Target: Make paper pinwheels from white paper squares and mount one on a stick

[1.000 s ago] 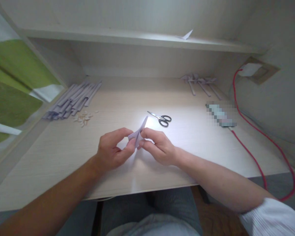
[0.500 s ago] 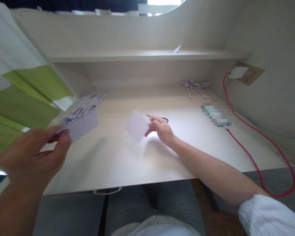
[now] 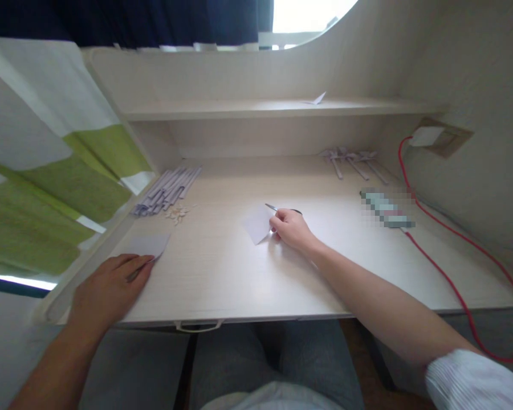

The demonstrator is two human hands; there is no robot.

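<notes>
My left hand [image 3: 106, 290] rests low on the left part of the desk [image 3: 222, 273], fingers pinched on the near corner of a pale lilac paper piece [image 3: 149, 245] that lies flat there. My right hand [image 3: 291, 228] is at the middle of the desk and pinches a second lilac paper piece [image 3: 257, 225], holding it by its right edge just above the surface. Small scissors [image 3: 282, 210] lie right behind this hand, partly hidden by it.
A pile of folded lilac paper strips [image 3: 167, 189] and small scraps [image 3: 178, 213] lie at the back left. Folded paper shapes [image 3: 354, 160] sit at the back right. A red cable [image 3: 448, 267] runs from a wall socket [image 3: 430, 136]. A green and white curtain [image 3: 47, 171] hangs left.
The hands, joined on one folded paper a second ago, have separated, each with one piece. The left hand swung out left and came down to the desk; the right lowered its piece.
</notes>
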